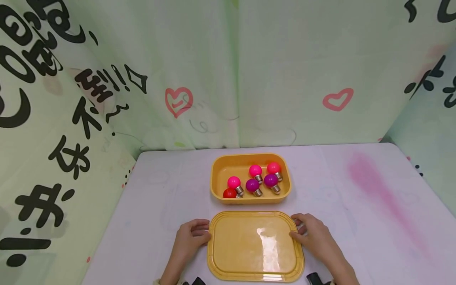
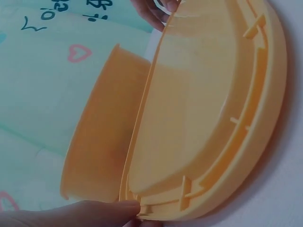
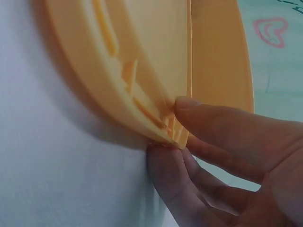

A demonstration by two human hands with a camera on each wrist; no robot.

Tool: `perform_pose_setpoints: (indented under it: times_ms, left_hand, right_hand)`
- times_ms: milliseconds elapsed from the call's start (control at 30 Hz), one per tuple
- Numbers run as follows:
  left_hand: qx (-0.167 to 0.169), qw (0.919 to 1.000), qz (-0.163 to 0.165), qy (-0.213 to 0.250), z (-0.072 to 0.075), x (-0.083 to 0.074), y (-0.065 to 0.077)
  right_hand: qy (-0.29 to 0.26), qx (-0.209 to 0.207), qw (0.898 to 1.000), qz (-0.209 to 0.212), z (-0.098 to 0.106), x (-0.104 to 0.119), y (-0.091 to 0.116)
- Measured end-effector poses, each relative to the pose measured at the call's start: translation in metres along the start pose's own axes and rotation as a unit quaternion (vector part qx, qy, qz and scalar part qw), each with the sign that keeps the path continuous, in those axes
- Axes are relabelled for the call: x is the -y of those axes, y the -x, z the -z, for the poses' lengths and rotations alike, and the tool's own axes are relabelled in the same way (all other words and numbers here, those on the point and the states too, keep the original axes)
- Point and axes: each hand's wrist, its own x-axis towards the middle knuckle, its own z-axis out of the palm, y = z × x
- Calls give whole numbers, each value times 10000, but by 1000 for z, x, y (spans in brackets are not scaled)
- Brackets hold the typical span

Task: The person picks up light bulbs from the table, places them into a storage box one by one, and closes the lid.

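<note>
A yellow plastic lid (image 1: 238, 245), flat with rounded corners, is held between both hands above the near part of the table. The left hand (image 1: 192, 239) pinches its left edge; the left wrist view shows that thumb on the lid's ribbed inner rim (image 2: 189, 194). At the right edge, the right hand (image 1: 317, 239) grips the rim, with thumb and fingertips on either side in the right wrist view. Just beyond the lid stands a yellow tray-like box (image 1: 221, 174). Inside it lie several small toy light bulbs (image 1: 252, 185), pink, red and purple with silvery screw bases.
The table has a white cover (image 1: 171, 178) with a pink smear (image 1: 377, 190) on the right. Pale green curtains (image 1: 285, 71) with black lettering and pink hearts rise behind it and at both sides. Black wrist gear (image 1: 314, 278) shows at the lower edge.
</note>
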Motion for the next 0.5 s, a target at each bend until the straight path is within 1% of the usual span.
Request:
perform_pose_setpoints:
  times_ms: [133, 300, 500]
  left_hand:
    - [-66, 10000, -39, -47, -1, -4, 1]
    - [-91, 9999, 71, 40, -1, -5, 0]
    - [-163, 9997, 191, 46, -2, -6, -2]
  right_hand:
    - [33, 44, 9999, -84, 0, 2, -1]
    - [75, 72, 9999, -131, 1, 3, -2]
    - [80, 122, 9994, -314, 1, 5, -4]
